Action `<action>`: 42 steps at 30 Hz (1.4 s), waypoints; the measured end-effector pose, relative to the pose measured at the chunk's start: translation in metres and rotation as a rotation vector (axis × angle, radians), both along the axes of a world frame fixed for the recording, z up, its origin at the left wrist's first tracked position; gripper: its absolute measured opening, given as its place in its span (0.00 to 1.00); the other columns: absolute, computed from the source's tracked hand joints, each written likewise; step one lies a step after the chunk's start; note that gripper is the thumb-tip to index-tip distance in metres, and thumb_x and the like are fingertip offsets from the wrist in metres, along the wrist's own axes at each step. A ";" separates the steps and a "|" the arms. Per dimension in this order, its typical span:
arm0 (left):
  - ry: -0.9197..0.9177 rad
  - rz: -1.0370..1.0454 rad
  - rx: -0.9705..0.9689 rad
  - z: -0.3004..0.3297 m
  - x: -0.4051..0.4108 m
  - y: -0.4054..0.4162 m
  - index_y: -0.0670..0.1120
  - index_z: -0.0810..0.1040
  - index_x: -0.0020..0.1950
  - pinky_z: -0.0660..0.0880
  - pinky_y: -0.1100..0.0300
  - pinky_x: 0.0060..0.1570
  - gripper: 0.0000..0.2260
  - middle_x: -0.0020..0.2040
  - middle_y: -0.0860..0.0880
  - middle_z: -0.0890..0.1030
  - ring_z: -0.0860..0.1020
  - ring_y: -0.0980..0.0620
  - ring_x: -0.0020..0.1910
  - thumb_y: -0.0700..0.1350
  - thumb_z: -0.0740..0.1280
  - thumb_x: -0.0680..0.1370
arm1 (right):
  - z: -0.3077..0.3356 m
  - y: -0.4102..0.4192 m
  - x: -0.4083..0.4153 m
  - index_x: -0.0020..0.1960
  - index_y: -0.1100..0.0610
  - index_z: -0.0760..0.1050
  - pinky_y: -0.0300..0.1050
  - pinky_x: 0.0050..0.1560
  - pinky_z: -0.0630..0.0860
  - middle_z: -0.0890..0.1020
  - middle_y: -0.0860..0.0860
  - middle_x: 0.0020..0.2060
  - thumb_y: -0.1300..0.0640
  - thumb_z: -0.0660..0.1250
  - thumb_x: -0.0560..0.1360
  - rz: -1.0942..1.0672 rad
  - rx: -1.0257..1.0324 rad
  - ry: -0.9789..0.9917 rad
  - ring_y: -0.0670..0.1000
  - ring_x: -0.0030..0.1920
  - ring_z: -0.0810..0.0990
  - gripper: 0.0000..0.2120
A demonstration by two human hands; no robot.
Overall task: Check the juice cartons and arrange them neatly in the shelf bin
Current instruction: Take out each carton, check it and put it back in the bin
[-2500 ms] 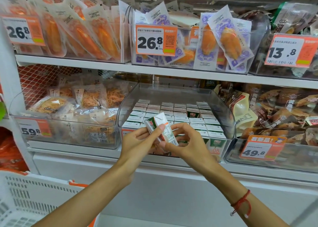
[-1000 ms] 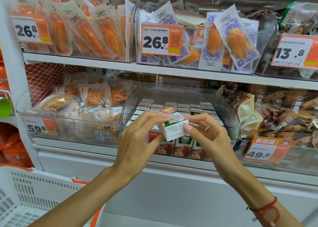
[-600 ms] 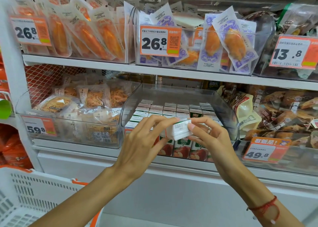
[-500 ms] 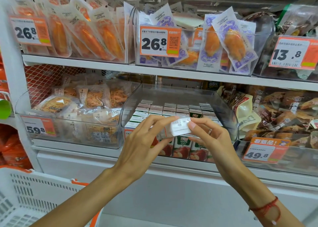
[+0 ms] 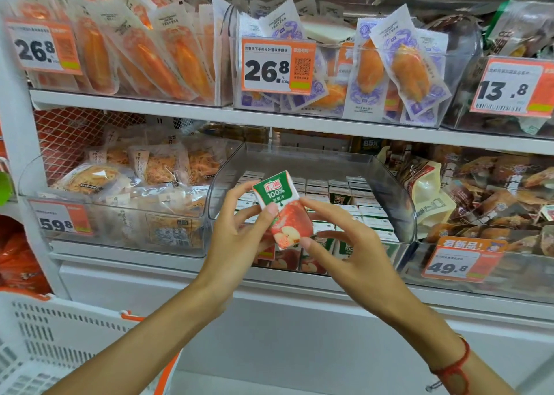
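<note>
A small juice carton (image 5: 283,207), green on top with a red apple picture, is held up in front of the shelf with its printed face toward me. My left hand (image 5: 236,245) grips its left side, thumb across the front. My right hand (image 5: 350,251) pinches its right edge and lower corner. Behind it stands the clear shelf bin (image 5: 389,179), filled with rows of the same cartons (image 5: 368,215) standing upright, white tops showing.
A clear bin of snack packs (image 5: 126,203) sits to the left and a bin of brown packets (image 5: 494,203) to the right. The shelf above carries hanging packets and price tags (image 5: 277,65). A white basket (image 5: 45,349) is at lower left.
The carton was held flat with its white end toward me; both hands have turned it upright so its green and red front faces me, a little lower than before.
</note>
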State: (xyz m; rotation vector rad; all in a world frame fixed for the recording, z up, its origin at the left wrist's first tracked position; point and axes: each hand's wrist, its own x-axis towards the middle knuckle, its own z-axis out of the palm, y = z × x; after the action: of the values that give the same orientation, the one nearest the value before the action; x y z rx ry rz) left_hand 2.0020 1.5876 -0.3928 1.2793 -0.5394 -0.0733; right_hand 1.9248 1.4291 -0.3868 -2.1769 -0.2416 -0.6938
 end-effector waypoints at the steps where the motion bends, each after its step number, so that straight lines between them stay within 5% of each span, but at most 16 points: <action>1: 0.079 -0.022 -0.025 -0.001 0.001 0.001 0.56 0.69 0.67 0.81 0.62 0.40 0.18 0.51 0.56 0.84 0.84 0.55 0.49 0.46 0.67 0.78 | -0.001 0.000 0.001 0.67 0.37 0.68 0.30 0.58 0.74 0.72 0.29 0.61 0.51 0.68 0.75 0.009 -0.019 0.014 0.34 0.64 0.72 0.23; 5: 0.262 -0.075 -0.035 -0.006 0.004 0.003 0.54 0.72 0.66 0.82 0.57 0.46 0.18 0.56 0.48 0.83 0.83 0.51 0.54 0.47 0.68 0.77 | 0.001 0.000 0.001 0.64 0.44 0.76 0.29 0.51 0.76 0.80 0.37 0.58 0.50 0.67 0.74 0.005 0.085 -0.004 0.35 0.58 0.77 0.18; 9: 0.314 -0.118 0.032 -0.005 0.003 0.003 0.52 0.77 0.61 0.81 0.61 0.41 0.13 0.55 0.47 0.84 0.84 0.52 0.51 0.50 0.68 0.76 | 0.002 0.002 0.000 0.57 0.51 0.83 0.32 0.48 0.78 0.85 0.40 0.49 0.52 0.71 0.72 -0.011 0.201 -0.004 0.42 0.50 0.83 0.15; 14: 0.335 -0.340 0.253 0.001 0.003 0.011 0.58 0.85 0.50 0.81 0.59 0.43 0.17 0.51 0.50 0.86 0.84 0.54 0.51 0.64 0.71 0.67 | 0.004 0.004 0.001 0.46 0.50 0.85 0.34 0.37 0.79 0.86 0.43 0.41 0.46 0.72 0.65 -0.087 0.454 0.057 0.44 0.42 0.84 0.13; 20: 0.361 -0.363 0.367 -0.007 0.004 0.008 0.62 0.84 0.50 0.81 0.57 0.44 0.25 0.55 0.53 0.84 0.83 0.56 0.54 0.72 0.74 0.58 | 0.006 0.001 0.006 0.41 0.55 0.85 0.33 0.36 0.78 0.84 0.47 0.31 0.45 0.73 0.64 -0.152 0.732 0.213 0.44 0.35 0.83 0.14; 24: 0.373 -0.295 0.444 -0.010 0.002 0.006 0.63 0.79 0.47 0.81 0.60 0.37 0.29 0.53 0.52 0.83 0.84 0.58 0.46 0.77 0.71 0.53 | 0.003 -0.002 0.008 0.40 0.55 0.84 0.34 0.34 0.78 0.84 0.53 0.33 0.46 0.74 0.69 -0.199 0.784 0.317 0.45 0.33 0.82 0.12; 32: 0.311 -0.230 0.414 -0.007 -0.004 -0.004 0.61 0.79 0.47 0.80 0.64 0.36 0.26 0.52 0.55 0.83 0.83 0.61 0.45 0.75 0.69 0.58 | 0.004 -0.004 0.008 0.43 0.52 0.84 0.38 0.37 0.82 0.86 0.50 0.37 0.43 0.72 0.69 -0.242 0.742 0.302 0.46 0.35 0.82 0.13; 38: 0.040 0.117 0.330 -0.009 -0.004 -0.018 0.56 0.74 0.58 0.79 0.60 0.52 0.39 0.54 0.59 0.80 0.79 0.62 0.52 0.71 0.75 0.52 | 0.011 0.001 0.003 0.54 0.54 0.81 0.40 0.40 0.81 0.86 0.52 0.43 0.39 0.64 0.75 -0.059 0.786 0.499 0.52 0.43 0.86 0.21; 42: -0.115 0.034 0.325 -0.010 -0.007 -0.016 0.63 0.67 0.62 0.74 0.75 0.44 0.37 0.58 0.67 0.75 0.75 0.66 0.57 0.63 0.79 0.57 | 0.007 0.000 0.002 0.62 0.51 0.78 0.45 0.48 0.82 0.85 0.54 0.52 0.49 0.68 0.76 -0.054 0.739 0.401 0.52 0.50 0.85 0.16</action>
State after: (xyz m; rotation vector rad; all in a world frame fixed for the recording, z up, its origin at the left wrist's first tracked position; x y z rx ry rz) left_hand 1.9952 1.5713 -0.4027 1.6164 -0.6211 -0.0609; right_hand 1.9264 1.4289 -0.3794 -1.5583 0.2541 -0.2861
